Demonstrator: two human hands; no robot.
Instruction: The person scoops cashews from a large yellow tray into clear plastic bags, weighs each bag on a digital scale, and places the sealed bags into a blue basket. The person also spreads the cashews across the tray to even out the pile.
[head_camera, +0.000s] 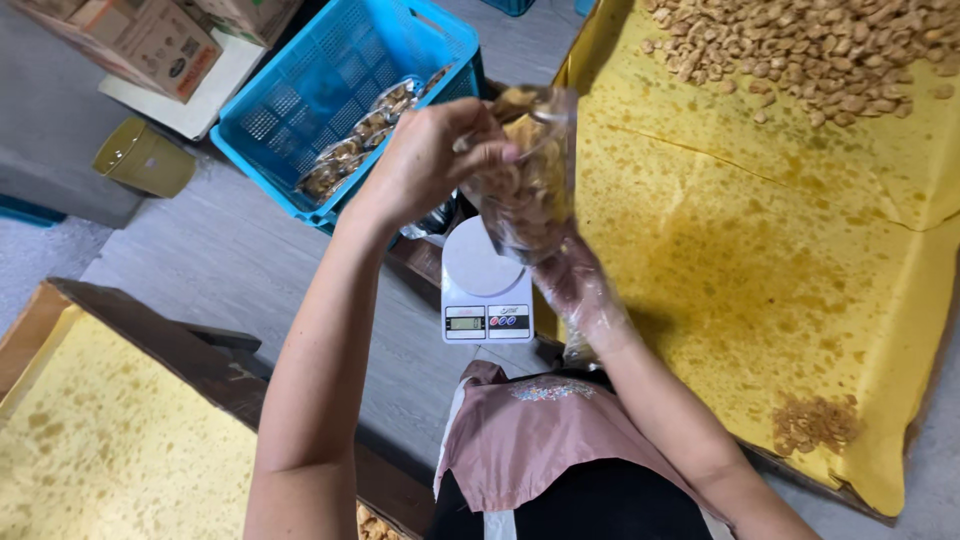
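A clear plastic bag (535, 185) full of golden fried snacks hangs above a small white digital kitchen scale (486, 285). My left hand (425, 160) is bare and pinches the bag's top edge. My right hand (585, 290) wears a thin transparent glove and cups the bag from below, so part of it is hidden behind the bag. The scale's round platform carries nothing.
A blue plastic crate (300, 90) with several filled snack bags stands on the grey floor at the back left. A big tray lined with oil-stained yellow paper (780, 270) holds a heap of loose snacks (820, 50) and a small pile (815, 420). Another lined tray (90, 440) lies at the lower left, cardboard boxes (150, 40) at the top left.
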